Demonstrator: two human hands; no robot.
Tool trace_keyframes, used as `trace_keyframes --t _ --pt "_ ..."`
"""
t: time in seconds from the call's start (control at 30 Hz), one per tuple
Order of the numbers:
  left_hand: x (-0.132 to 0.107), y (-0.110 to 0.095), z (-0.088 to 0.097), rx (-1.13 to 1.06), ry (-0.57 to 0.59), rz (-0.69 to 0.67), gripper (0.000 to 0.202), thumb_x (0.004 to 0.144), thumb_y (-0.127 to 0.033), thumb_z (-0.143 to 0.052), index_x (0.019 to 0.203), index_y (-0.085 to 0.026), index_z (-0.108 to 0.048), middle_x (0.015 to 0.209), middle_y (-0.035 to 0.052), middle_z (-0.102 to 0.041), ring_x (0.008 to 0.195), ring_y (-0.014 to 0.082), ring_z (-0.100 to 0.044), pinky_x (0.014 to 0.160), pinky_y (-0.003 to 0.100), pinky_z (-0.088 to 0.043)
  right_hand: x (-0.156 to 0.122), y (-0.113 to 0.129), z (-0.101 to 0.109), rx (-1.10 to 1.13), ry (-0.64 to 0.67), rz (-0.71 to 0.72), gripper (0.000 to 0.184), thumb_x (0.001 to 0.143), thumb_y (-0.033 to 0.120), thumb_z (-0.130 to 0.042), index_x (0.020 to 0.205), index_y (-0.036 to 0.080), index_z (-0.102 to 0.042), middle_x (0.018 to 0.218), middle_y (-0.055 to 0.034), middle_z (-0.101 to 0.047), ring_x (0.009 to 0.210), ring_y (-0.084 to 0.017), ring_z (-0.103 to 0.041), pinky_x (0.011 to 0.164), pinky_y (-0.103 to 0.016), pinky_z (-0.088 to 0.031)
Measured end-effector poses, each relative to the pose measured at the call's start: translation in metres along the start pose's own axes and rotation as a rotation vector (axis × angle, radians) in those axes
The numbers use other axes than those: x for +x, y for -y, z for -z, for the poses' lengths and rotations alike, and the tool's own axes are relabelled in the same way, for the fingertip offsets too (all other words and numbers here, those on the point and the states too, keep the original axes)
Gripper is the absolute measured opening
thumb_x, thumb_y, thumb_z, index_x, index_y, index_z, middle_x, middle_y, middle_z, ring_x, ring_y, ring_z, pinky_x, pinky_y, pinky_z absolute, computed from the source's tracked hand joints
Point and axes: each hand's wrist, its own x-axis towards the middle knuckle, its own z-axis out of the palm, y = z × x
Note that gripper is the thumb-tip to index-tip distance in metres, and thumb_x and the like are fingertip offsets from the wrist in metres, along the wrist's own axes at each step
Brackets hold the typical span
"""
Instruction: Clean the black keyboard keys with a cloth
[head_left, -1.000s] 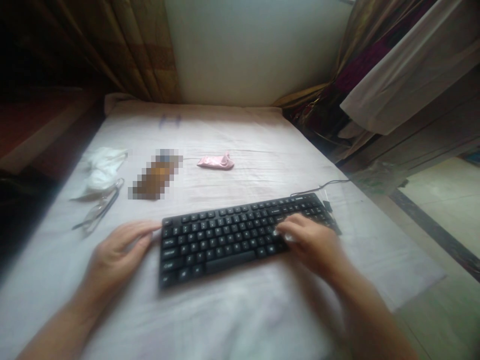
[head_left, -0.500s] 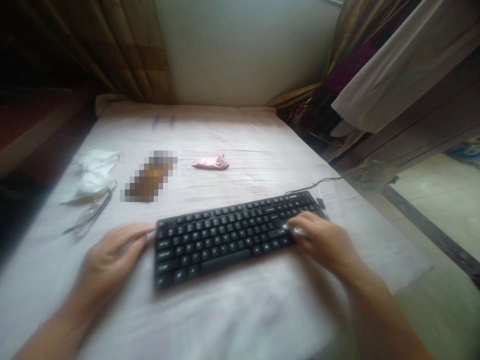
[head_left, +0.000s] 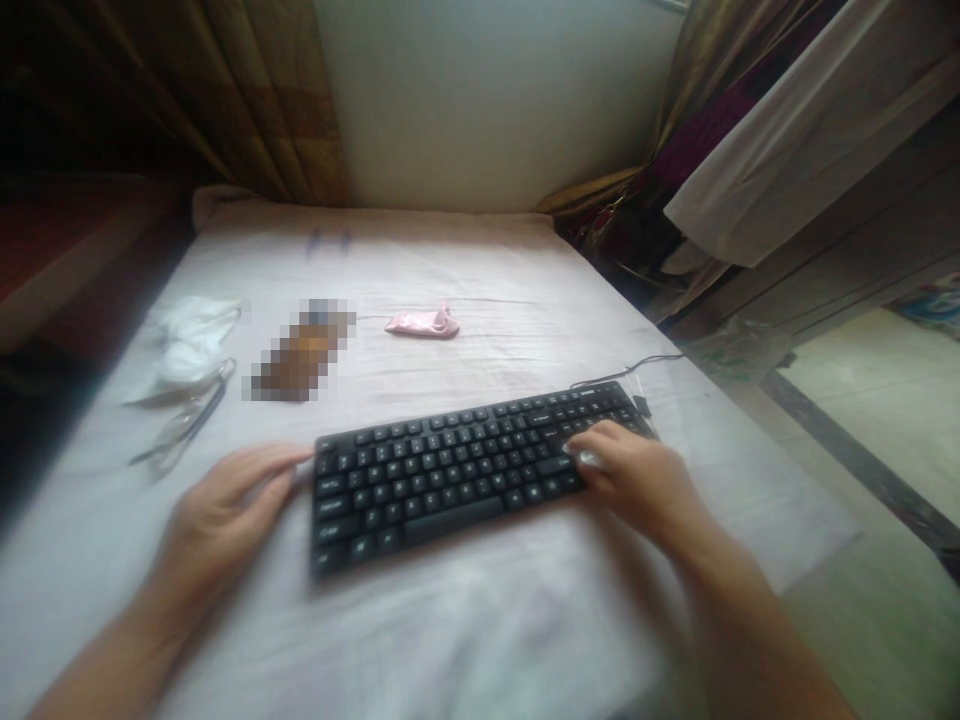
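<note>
A black keyboard (head_left: 480, 470) lies at a slant on the pale sheet, its white-lettered keys facing up. My left hand (head_left: 225, 510) is at its left end with fingers stretched out, fingertips against the upper left corner and the thumb apart below them. Over the right part of the keys, my right hand (head_left: 637, 475) is closed in a pinch. A small white wad (head_left: 590, 458) shows between its fingers, pressed near the large keys there; most of it is hidden and blurred.
Beyond the keyboard lies a pink cloth pouch (head_left: 424, 321). Farther left are a crumpled white cloth or bag (head_left: 191, 340), a clear packet with a dark stick (head_left: 191, 420) and a pixelated brown item (head_left: 300, 355). The keyboard's cable (head_left: 630, 365) runs off right, and garments (head_left: 810, 130) hang there.
The right hand has shifted slightly left over the keys, still pinching the white wad. The left hand stays at the keyboard's left end.
</note>
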Motion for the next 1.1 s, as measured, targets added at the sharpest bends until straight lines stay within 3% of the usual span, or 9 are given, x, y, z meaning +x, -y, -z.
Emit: trace_keyframes --t 0.37,0.53,0.7,1.1 --pt "0.000 -0.004 0.001 -0.004 0.018 0.021 0.026 0.087 -0.041 -0.059 0.101 -0.025 -0.074 0.107 0.0027 -0.076 0.103 0.0190 -0.069 0.101 0.035 -0.053 -0.020 0.006 0.010 -0.082 0.135 0.000 0.018 0.078 0.016 -0.064 0.089 0.027 -0.073 0.094 0.0013 -0.074 0.071 -0.019 -0.070 0.055 -0.027 -0.042" --pt "0.000 -0.005 0.000 0.005 0.017 0.003 0.025 0.088 -0.040 -0.058 0.101 -0.026 -0.074 0.107 0.0021 -0.076 0.102 0.0201 -0.069 0.100 0.037 -0.053 -0.029 0.000 0.005 -0.043 0.085 0.016 0.017 0.078 0.018 -0.061 0.085 0.027 -0.073 0.089 0.0012 -0.074 0.066 -0.018 -0.069 0.054 -0.027 -0.042" --pt "0.001 -0.005 0.000 0.011 0.014 -0.014 0.024 0.089 -0.039 -0.056 0.101 -0.028 -0.073 0.107 0.0007 -0.076 0.102 0.0200 -0.070 0.100 0.036 -0.054 -0.021 0.002 0.001 0.053 -0.037 0.007 0.018 0.082 0.024 -0.058 0.091 0.028 -0.073 0.090 0.0008 -0.075 0.067 -0.017 -0.070 0.053 -0.026 -0.044" --pt "0.002 -0.005 -0.001 -0.011 0.011 0.010 0.024 0.087 -0.039 -0.058 0.100 -0.027 -0.074 0.105 0.0017 -0.076 0.099 0.0182 -0.070 0.099 0.034 -0.053 -0.043 -0.008 -0.005 0.257 -0.015 0.019 0.018 0.086 0.026 -0.056 0.094 0.027 -0.072 0.093 -0.0001 -0.076 0.075 -0.016 -0.073 0.061 -0.024 -0.051"
